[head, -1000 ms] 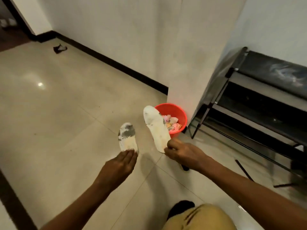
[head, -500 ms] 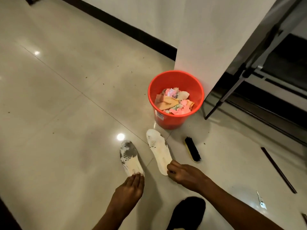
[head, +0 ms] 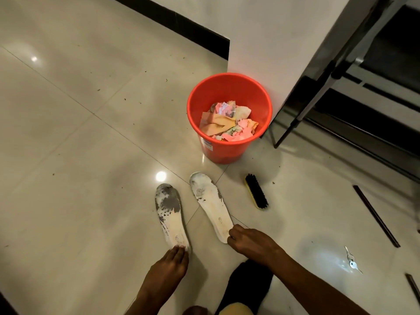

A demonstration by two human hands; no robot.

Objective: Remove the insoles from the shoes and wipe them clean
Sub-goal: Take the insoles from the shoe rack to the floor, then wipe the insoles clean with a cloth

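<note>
Two worn white insoles lie flat on the tiled floor, toes pointing away from me. The left insole (head: 171,214) has a grey patch worn through at the toe. The right insole (head: 210,204) is dirty but mostly white. My left hand (head: 167,268) reaches down with its fingertips closed over the left insole's heel. My right hand (head: 250,243) is curled shut, pinching the right insole's heel. No shoes show in the view.
A red bucket (head: 218,153) holding scraps of cloth and paper stands just beyond the insoles, against a white wall corner. A black-bristled brush (head: 256,192) lies to the right of them. Keys (head: 351,262), thin black rods (head: 375,214) and a metal rack (head: 336,64) are further right. My black-socked foot (head: 247,285) is below.
Both insoles were held up in the air a second ago and now lie on the floor. My view has tilted down and moved closer to the bucket.
</note>
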